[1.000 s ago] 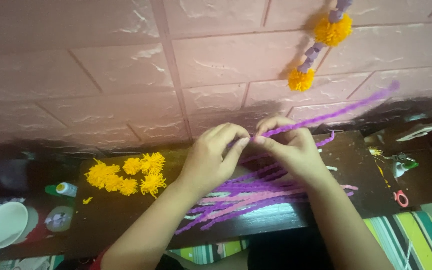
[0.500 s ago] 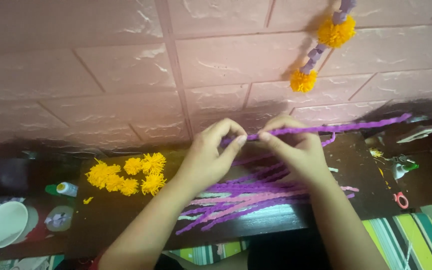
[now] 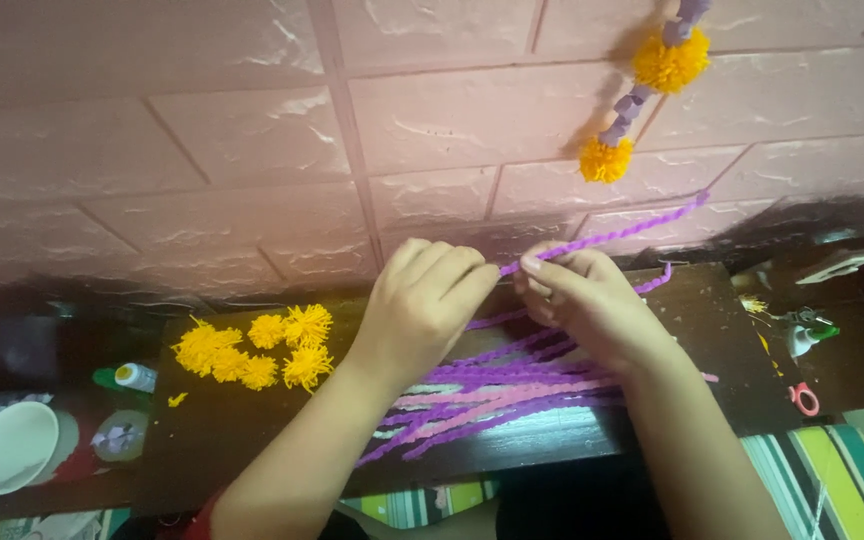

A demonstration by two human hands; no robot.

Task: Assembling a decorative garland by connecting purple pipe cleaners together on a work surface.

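Pinching the purple twisted strand between the fingertips of both hands, I hold it just above the dark tabletop. My left hand is curled narrow, thumb and fingers closed on the near end; my right hand grips the same strand right beside it, knuckles almost touching the left. A second ago the free end stretched up toward the right, half a second ago it lay nearly level, and now it slants up again toward the brick-pattern wall — so I judge I am turning or twisting the strand as I work it, not laying it down. My hands have barely shifted from their spot.

Under my wrists lies the pile of purple and pink strands, fanned across the table edge — it looks unchanged. The yellow pompom flowers sit in a loose cluster to my left, well apart from my hands, also as they were. Up on the wall hangs a garland of yellow pompoms and purple pieces.

As for containers: a white bowl stands at the far left, tilted toward me, and I cannot tell what is in it. Beside it is a small round lidded tub with something pale purple inside, blurred. A small bottle with a green body and white cap lies on its side near the flowers.
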